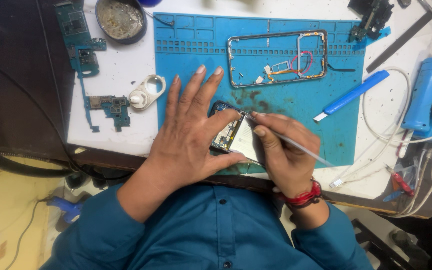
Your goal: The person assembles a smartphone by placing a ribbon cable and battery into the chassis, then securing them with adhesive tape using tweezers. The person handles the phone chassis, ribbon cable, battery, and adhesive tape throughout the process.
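Observation:
An opened phone (232, 134) with its circuit board and pale battery showing lies on the blue work mat (296, 95). My left hand (191, 135) lies flat on the mat and presses on the phone's left side, fingers spread. My right hand (286, 150) grips a thin metal tool (301, 147), tweezers or a probe, like a pen. Its tip touches the phone's inside near the top edge. Part of the phone is hidden under both hands.
A metal phone frame (277, 57) with small parts inside lies further back on the mat. Green circuit boards (83, 55), a round tin (121, 20) and a magnifier loupe (147, 91) sit to the left. A blue plastic pry tool (352, 95), a blue heat tool (426, 92) and cables are on the right.

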